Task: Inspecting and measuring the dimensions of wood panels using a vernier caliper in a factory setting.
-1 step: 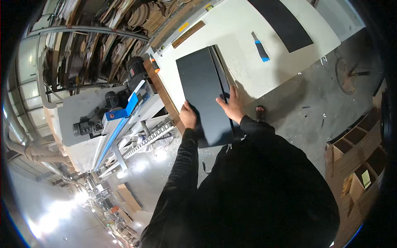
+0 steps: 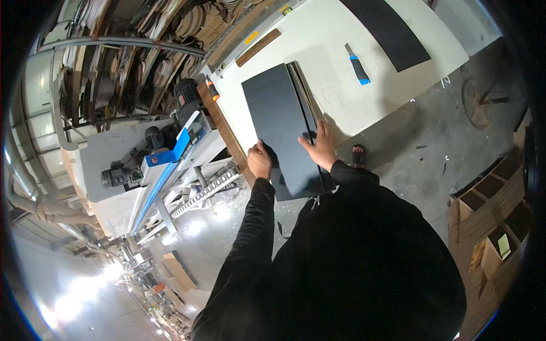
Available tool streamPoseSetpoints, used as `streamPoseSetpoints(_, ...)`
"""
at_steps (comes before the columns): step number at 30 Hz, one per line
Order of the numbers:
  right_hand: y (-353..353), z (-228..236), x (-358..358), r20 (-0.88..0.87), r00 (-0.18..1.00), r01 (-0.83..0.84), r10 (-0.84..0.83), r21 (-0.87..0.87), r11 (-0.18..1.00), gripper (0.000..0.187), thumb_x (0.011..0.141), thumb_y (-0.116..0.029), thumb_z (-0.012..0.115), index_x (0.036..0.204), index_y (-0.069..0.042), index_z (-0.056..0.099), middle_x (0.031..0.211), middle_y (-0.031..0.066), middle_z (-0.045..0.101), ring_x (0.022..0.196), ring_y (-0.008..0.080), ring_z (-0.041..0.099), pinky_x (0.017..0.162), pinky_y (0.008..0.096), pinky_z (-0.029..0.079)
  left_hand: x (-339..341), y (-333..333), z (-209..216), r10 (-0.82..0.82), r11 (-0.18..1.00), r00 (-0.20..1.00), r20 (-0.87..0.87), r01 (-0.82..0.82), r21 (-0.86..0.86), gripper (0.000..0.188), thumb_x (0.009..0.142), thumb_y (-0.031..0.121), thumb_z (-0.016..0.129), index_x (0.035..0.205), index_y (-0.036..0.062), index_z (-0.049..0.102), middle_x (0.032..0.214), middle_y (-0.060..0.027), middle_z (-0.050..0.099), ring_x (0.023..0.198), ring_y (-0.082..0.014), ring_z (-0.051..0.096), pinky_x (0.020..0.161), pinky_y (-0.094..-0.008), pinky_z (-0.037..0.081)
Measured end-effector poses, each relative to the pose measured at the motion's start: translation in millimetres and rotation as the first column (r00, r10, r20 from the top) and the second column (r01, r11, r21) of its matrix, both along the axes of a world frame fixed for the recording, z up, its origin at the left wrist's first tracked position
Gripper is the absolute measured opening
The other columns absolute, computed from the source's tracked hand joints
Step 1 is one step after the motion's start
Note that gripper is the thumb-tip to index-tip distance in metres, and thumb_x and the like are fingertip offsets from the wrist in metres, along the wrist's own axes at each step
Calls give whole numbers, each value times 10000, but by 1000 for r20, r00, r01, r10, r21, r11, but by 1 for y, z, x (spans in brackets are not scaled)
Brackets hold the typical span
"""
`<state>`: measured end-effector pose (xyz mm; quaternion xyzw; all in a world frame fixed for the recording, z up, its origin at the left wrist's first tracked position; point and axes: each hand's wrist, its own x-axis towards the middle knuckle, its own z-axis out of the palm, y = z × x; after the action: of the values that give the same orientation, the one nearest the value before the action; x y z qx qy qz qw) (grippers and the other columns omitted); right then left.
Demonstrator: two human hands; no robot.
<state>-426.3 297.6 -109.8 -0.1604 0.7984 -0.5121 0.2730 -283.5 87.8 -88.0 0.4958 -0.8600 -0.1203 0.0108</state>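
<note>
Black panels [image 2: 276, 113] overhung the worktop [image 2: 392, 94] edge, left hand [image 2: 260, 162] pinching one side, right hand [image 2: 322, 150], fingers spread, opposite; bare surface separated them from a blue-handled knife [image 2: 359, 71].

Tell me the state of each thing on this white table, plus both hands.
Black panels, stacked, overhanging the white table
Left hand, closed on the panels' left edge
Right hand, touching the panels' right side
Blue-and-black-handled tool, lying untouched
Black strip, lying flat
Brown strip, lying flat
Orange-and-black tool, lying untouched

Left hand [image 2: 260, 163] curled, right hand [image 2: 322, 149] spread (both bare).
</note>
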Motion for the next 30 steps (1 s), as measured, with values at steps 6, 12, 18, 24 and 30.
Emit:
streamPoseSetpoints(6, 32, -19, 15, 156, 983, -92, 99, -51, 994, 1073, 951, -502, 722, 1615, 114, 146, 1683, 324, 198, 1583, 433, 194, 1287, 487, 208, 43, 19, -7, 210, 933, 939, -273, -109, 342, 891, 971, 610, 676, 1436, -131, 508, 1420, -280, 580, 1272, -368, 606, 1076, -418, 486)
streamPoseSetpoints(12, 30, -15, 24, 293, 951, -76, 98, -85, 993, 1074, 941, -471, 743, 1620, 109, 148, 1697, 318, 177, 1593, 427, 172, 1298, 442, 180, 26, 53, -20, 438, 574, 850, -294, -12, 819, 892, 999, 582, 661, 1470, -149, 463, 1463, -214, 563, 1373, -295, 505, 1180, -368, 370)
streamPoseSetpoints(18, 76, -21, 41, 206, 978, -39, 26, 59, 997, 1147, 905, -513, 787, 1640, 54, 113, 1621, 364, 266, 1554, 485, 239, 1270, 503, 242, 51, 67, 1, 383, 475, 888, -255, 48, 879, 860, 1012, 548, 664, 1530, -95, 424, 1523, -192, 523, 1407, -294, 480, 1209, -383, 336)
streamPoseSetpoints(24, 176, -8, 72, 811, 539, -143, 228, -179, 974, 1131, 928, -554, 765, 1628, 42, 105, 1658, 265, 270, 1514, 375, 344, 1239, 499, 286, 44, 98, 6, 567, 397, 785, -251, 7, 918, 783, 960, 513, 752, 1450, -55, 526, 1356, -153, 633, 1235, -260, 603, 1067, -387, 477)
streamPoseSetpoints(30, 166, -50, 124, 738, 659, -90, 144, -113, 990, 684, 1007, -357, 696, 1496, 7, 383, 1495, 147, 461, 1372, 252, 467, 1159, 393, 362, 38, 136, -23, 545, 490, 756, -363, 64, 869, 693, 969, 462, 769, 1398, -45, 571, 1264, -150, 681, 1156, -236, 633, 1020, -364, 492)
